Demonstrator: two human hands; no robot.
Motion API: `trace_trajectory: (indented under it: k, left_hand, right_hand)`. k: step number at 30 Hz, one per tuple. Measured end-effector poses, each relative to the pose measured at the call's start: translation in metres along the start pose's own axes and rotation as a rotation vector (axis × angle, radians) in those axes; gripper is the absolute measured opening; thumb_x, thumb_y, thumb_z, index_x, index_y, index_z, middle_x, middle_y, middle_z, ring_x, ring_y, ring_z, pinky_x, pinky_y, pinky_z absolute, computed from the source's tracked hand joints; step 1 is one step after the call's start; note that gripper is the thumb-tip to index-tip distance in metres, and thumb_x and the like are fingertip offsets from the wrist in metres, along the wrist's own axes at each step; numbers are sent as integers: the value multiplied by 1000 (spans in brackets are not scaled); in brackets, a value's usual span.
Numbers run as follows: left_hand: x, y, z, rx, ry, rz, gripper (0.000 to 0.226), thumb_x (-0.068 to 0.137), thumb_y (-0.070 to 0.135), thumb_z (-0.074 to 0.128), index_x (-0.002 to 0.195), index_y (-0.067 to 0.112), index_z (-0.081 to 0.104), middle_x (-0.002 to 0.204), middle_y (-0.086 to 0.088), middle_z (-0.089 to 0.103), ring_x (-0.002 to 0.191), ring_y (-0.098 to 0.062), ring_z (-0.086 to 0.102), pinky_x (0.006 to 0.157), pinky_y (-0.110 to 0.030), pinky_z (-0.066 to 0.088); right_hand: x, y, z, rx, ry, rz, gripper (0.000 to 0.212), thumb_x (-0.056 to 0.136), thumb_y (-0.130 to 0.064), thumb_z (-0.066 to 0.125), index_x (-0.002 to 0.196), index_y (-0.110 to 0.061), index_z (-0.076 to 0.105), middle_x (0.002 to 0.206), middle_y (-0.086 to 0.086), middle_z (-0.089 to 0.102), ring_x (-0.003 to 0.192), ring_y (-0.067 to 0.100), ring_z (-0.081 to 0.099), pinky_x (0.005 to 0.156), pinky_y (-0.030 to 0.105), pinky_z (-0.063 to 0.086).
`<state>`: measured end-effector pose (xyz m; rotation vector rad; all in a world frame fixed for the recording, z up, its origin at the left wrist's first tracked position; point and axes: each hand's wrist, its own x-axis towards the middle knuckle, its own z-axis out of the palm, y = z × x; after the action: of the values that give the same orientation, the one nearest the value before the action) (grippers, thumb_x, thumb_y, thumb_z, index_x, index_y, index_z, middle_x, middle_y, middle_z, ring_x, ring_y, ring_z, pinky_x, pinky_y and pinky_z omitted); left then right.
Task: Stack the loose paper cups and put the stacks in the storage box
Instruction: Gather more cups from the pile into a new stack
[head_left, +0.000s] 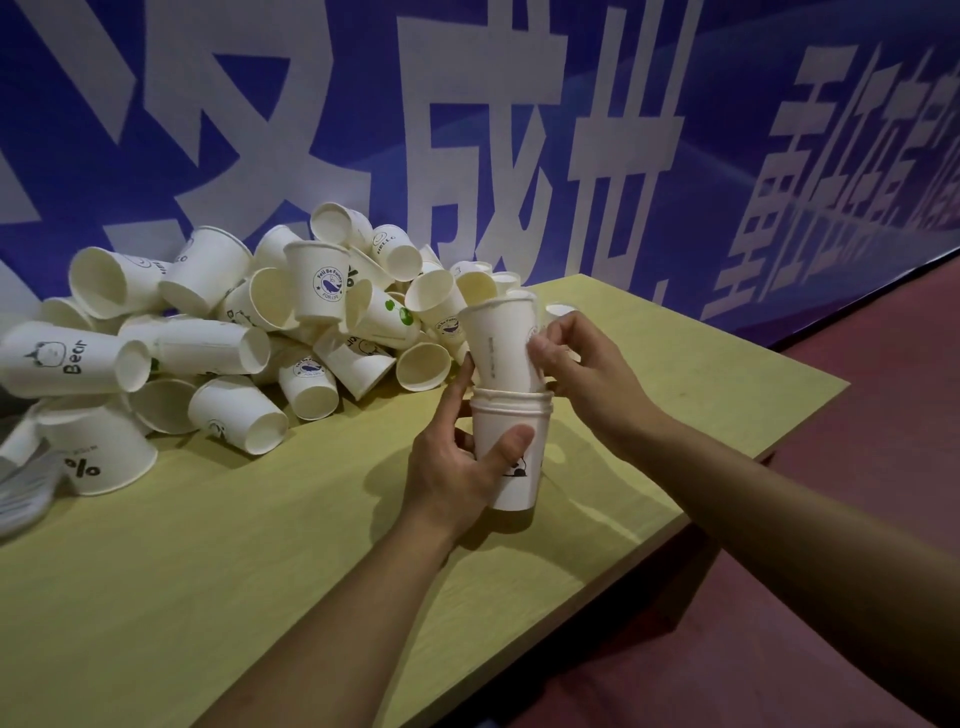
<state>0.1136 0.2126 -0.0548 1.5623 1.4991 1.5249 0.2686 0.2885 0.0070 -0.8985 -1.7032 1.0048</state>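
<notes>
A heap of loose paper cups (218, 332) is lying on the yellow-green tabletop (208, 571), piled against a blue banner (467, 104) with large white characters; most are lying on their sides, some upright, some upside down. At the far left of the heap, a cup printed "Bear" (62, 358) is lying on its side, and below it an upside-down cup marked with a percent sign (96, 452) is sitting at the heap's near edge. Just right of the heap, the left hand (457, 467) is gripping a short stack of nested cups (511, 447), thumb across the front, fingers wrapped around the back; whether the stack's base is touching the tabletop cannot be told. Above that stack, the right hand (576, 364) is pinching a single cup (506, 345) by its side, tilted, its base partly seated in the stack's top rim
</notes>
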Motion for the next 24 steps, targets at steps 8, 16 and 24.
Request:
trace_trajectory:
  k: [8,16,24]
  left_hand:
    - [-1,2,0,-46,126,17,96,62,76,66,145,52,24,117,26,55,85,11,63,69,-32,60]
    - [4,-2,1,20,291,36,67,68,79,58,127,56,37,121,12,60,96,-17,66,77,-39,57]
    - [4,-1,1,19,283,40,72,67,79,58,132,57,36,125,11,59,90,-4,64,75,-38,56]
  right_hand:
    - [-1,5,1,-141,-61,-105,34,97,-31,55,127,-47,60,119,-9,59,102,4,60,85,30,53]
    - [28,36,0,-310,32,-103,29,101,-32,53,126,-32,66,127,-6,58,100,2,57,86,24,49]
    - [102,88,-30,-970,97,111,55,96,-32,62,147,-25,42,156,4,33,139,30,33,107,47,41]
